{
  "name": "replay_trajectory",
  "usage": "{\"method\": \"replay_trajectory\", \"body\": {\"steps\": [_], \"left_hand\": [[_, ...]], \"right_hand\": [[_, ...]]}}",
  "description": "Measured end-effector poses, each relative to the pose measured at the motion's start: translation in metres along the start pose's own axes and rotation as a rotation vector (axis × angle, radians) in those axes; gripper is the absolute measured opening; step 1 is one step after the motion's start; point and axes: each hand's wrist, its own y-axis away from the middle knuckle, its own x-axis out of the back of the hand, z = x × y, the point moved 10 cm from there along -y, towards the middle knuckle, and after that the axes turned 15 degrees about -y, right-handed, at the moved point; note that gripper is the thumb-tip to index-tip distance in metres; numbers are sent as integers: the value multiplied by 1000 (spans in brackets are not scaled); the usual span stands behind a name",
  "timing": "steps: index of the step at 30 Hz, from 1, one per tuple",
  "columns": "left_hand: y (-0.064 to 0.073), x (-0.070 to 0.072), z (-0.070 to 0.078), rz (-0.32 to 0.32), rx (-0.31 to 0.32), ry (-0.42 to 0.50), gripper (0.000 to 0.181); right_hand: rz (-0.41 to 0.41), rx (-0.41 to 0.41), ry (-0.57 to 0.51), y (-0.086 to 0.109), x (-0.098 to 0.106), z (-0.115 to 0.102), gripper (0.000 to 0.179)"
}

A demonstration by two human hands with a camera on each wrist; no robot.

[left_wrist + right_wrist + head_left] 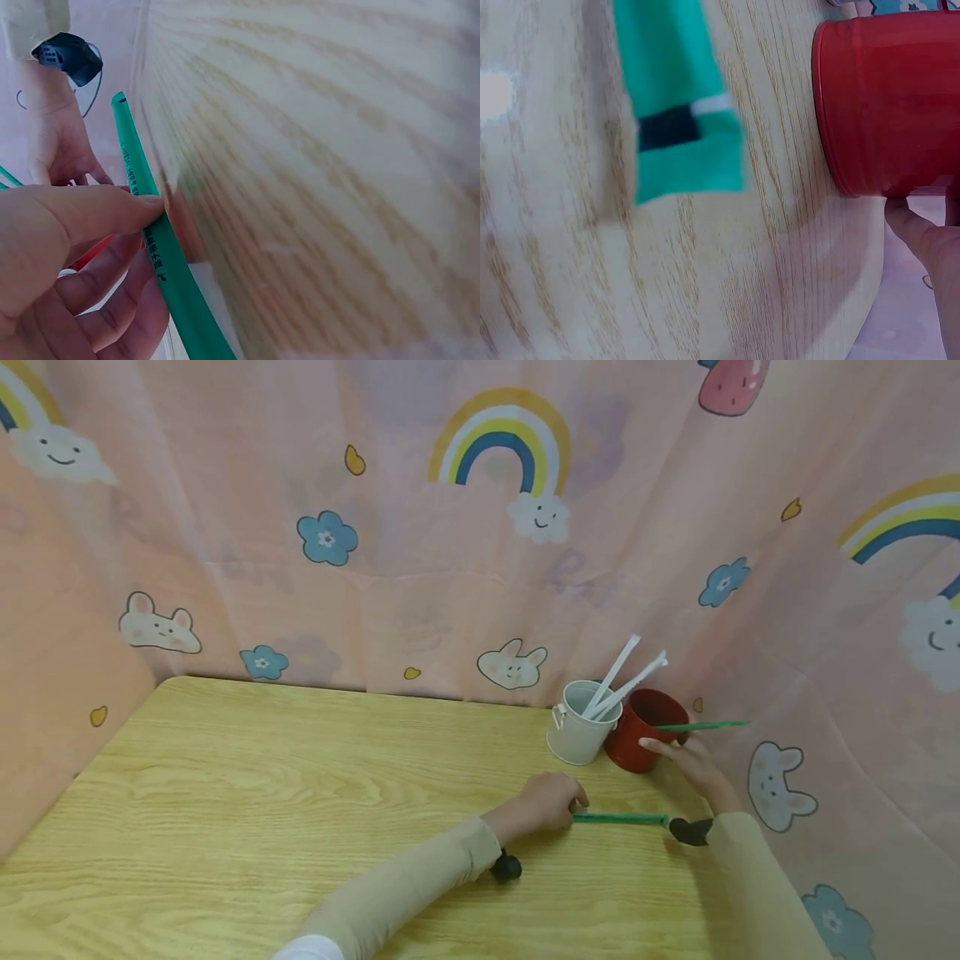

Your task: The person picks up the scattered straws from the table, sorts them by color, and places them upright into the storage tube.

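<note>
Between thumb and fingers, my left hand (pixel 546 800) pinches a long green paper-wrapped straw (pixel 618 818) low over the table. Dark printing runs along this wrapper (pixel 154 247) in the left wrist view, and its far end (pixel 679 161) has a black mark. My right hand (pixel 693 764) holds the red bucket (pixel 633 747) at its right side, thumb across the front and the other fingers mostly hidden behind. Another green straw (pixel 708 725) leans out of the red bucket to the right. The red bucket stands slightly tilted.
Left of the red bucket and close against it stands a white bucket (pixel 573 739) with two white-wrapped straws (pixel 615 681) sticking up. The wooden table (pixel 225 793) meets a pink patterned curtain (pixel 405 610) at the back and right. Black wrist cameras (pixel 506 867) hang under both forearms.
</note>
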Motion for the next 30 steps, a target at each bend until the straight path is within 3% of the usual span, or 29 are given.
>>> {"method": "replay_trajectory", "body": {"steps": [7, 21, 30], "left_hand": [[3, 3, -5, 27, 27, 51, 29], [5, 23, -22, 149, 82, 132, 21], [0, 43, -29, 264, 104, 245, 29]], "right_hand": [[-1, -5, 6, 1, 1, -1, 89], [-38, 26, 27, 3, -2, -2, 69], [-17, 36, 7, 2, -3, -4, 29]]}}
